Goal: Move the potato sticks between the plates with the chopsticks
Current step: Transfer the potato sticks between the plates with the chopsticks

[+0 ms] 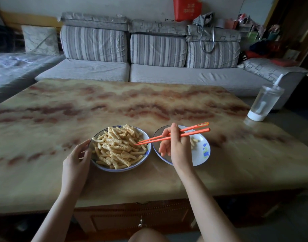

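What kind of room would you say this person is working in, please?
Most likely a home living room: a long grey sofa with striped back cushions stands behind a marble-patterned coffee table, and a clear drinking tumbler with a straw sits at the table's far right edge.

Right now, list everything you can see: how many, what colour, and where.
potato sticks: many, pale yellow, heaped on the full plate; a few on the second plate
full plate: one, white with a blue rim, near middle of the table
second plate: one, white with a blue rim and blue flowers, just right of the full plate
chopsticks: one pair, orange, tips at the heap's right edge
table: one, beige with red-brown veins
cup: one, clear with a straw and a white base, far right of the table
sofa: one, grey with striped cushions, behind the table
bag: one, red, above the sofa
left grip: bare hand, touches the full plate's left rim
right grip: bare hand, holds the chopsticks
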A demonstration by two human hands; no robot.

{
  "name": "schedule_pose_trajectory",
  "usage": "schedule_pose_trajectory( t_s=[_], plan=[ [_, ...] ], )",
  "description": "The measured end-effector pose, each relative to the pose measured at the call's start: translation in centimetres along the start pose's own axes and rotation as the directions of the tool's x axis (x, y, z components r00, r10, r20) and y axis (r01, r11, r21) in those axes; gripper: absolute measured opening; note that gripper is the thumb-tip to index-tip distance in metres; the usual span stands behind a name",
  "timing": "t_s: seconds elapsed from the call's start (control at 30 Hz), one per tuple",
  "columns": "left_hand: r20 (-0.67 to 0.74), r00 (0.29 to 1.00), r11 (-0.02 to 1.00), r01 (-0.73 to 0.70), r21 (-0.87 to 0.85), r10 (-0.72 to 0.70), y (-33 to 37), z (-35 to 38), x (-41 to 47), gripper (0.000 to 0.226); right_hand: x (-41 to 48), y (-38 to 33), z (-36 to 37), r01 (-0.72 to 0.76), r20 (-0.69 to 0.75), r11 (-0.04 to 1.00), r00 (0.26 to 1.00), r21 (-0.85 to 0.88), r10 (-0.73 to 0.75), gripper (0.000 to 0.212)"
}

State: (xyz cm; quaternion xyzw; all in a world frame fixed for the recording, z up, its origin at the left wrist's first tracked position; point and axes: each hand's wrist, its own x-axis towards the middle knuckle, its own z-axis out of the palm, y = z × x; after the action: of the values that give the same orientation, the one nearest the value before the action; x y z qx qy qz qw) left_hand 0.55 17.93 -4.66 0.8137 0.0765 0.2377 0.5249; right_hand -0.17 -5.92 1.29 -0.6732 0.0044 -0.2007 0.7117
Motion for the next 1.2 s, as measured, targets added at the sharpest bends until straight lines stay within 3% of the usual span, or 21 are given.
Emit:
schedule_pose_trajectory(
  t_s=[0.23,0.57,0.7,0.97,1.2],
  plan=[
    [-0.008,1.0,1.0,0.006,-0.016,-0.006,-0.4,0.2,0.0,0.028,0.2,-0.1,-1.3,-0.058,-0.123,0.991,0.99,0.118,0.073,0.047],
    [-0.004,1.0,1.0,0.01,-0.016,-0.01,-0.8,0.2,0.3,0.028,1.0,-0.7,-4.2,0.021,-0.374,0.98,0.926,0.198,0.056,0.042],
    [-0.008,1.0,1.0,0.002,-0.021,-0.002,-0.6,0.2,0.2,0.027,1.3,-0.6,-5.3,0.072,-0.446,0.987,0.895,0.141,-0.002,0.041],
    [-0.008,1.0,1.0,-0.002,-0.024,0.002,-0.7,0.2,0.3,0.028,2.2,1.0,-7.5,0.095,-0.533,0.986,0.832,-0.133,-0.152,0.045],
    [-0.004,1.0,1.0,0.0,-0.025,0.0,-0.6,0.2,0.3,0.027,2.4,1.5,-8.5,0.085,-0.534,0.971,0.823,-0.223,-0.195,0.044]
  ],
)
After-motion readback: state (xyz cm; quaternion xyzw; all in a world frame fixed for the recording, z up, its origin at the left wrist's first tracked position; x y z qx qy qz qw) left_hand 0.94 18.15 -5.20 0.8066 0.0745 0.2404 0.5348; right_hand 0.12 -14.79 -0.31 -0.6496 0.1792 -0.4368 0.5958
